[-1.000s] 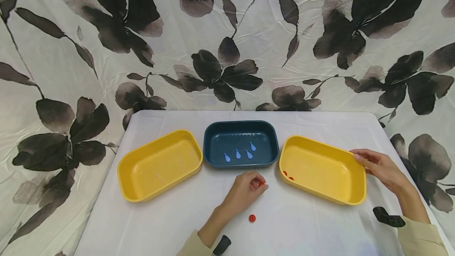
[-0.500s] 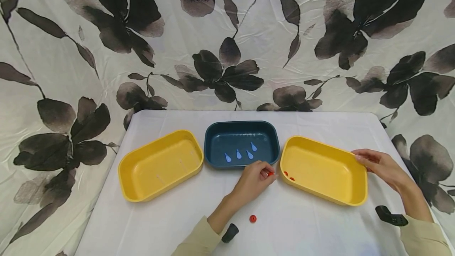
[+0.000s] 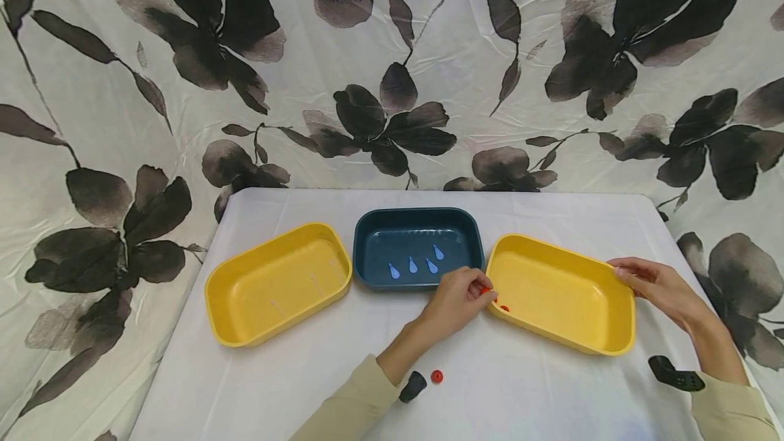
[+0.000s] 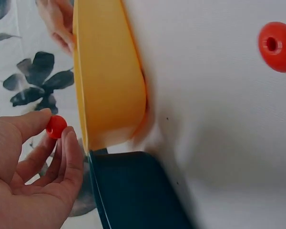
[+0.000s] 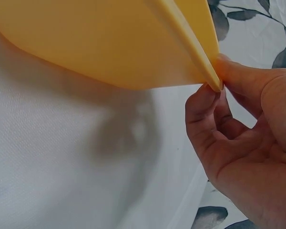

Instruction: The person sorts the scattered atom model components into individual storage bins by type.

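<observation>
My left hand (image 3: 456, 300) pinches a red bead (image 4: 56, 126) between thumb and fingertips, at the left rim of the right-hand yellow tray (image 3: 563, 291). Inside that tray's near left corner lie small red beads (image 3: 504, 308), partly hidden by the hand. At the tray's right end my right hand (image 3: 658, 291) grips the rim between thumb and fingers, seen closely in the right wrist view. Another red bead (image 3: 437, 376), with a hole through it, rests on the white table in front of the left forearm.
A dark blue tray (image 3: 367, 237) holding several light blue drop-shaped pieces (image 3: 413, 265) stands at the middle back. To its left is another yellow tray (image 3: 245, 305) with a few thin clear pieces (image 3: 278, 307). A floral cloth (image 3: 392, 33) hangs behind the table.
My left hand has moved right and slightly away from me, carrying the red bead from the open table to the yellow tray's rim. The right hand keeps its grip there.
</observation>
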Available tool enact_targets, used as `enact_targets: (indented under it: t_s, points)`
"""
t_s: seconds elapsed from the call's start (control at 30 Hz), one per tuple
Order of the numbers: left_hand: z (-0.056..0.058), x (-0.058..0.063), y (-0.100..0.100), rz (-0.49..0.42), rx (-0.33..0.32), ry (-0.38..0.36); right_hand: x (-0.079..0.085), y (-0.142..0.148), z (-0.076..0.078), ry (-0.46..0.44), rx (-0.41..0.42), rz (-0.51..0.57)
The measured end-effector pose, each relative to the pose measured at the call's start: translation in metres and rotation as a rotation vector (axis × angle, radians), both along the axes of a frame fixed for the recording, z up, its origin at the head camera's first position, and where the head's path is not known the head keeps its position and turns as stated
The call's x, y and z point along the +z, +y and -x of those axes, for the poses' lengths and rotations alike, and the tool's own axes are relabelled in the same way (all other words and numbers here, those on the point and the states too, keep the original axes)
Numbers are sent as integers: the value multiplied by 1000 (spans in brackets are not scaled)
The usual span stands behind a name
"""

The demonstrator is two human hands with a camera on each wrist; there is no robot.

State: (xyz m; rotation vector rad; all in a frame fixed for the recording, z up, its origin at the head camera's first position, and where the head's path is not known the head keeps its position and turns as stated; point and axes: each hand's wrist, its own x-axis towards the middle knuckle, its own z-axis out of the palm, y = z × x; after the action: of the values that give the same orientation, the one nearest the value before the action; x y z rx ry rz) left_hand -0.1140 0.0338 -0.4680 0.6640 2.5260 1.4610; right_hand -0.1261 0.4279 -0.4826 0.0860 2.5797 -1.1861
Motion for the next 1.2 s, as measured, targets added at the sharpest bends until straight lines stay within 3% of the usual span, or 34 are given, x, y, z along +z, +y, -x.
enact_targets:
  t_s: [0.83, 1.0, 1.2]
  points:
    - [22, -6, 47, 3, -52, -49, 0, 1, 1, 11, 1, 4]
    - [25, -5, 57, 47, -73, -48, 0, 1, 0, 10, -3, 2]
    - [26, -8, 66, 135, -125, 22, -1, 0, 0, 3, -9, -3]
